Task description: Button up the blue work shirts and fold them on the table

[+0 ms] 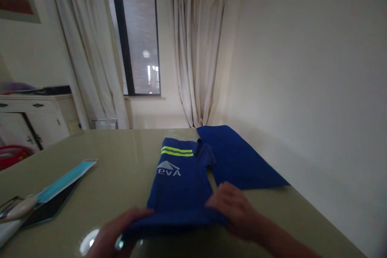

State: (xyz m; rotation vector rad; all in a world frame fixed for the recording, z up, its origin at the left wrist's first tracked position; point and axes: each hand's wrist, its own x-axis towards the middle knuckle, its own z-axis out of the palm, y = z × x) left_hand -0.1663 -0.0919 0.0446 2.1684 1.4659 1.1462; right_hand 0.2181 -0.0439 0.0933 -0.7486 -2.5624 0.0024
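A dark blue garment (181,189), partly folded and looking like a work shirt, lies on the table with its near edge lifted off the surface. It bears a yellow-green striped band and white lettering with a peak-shaped logo; a short sleeve sticks out on its right. My left hand (121,225) pinches the near left corner, thumb on top. On the near right corner my right hand (231,209) is closed, fingers curled over the cloth. The fingers beneath the fabric are hidden, and the near edge is blurred.
A flat blue sheet (236,157) lies behind the shirt on the right, along the wall. To the left are a light blue face mask (65,181), a dark flat tablet-like object (54,205) and eyeglasses (10,205). The glossy table (121,169) reaches toward curtains (196,40) and a window.
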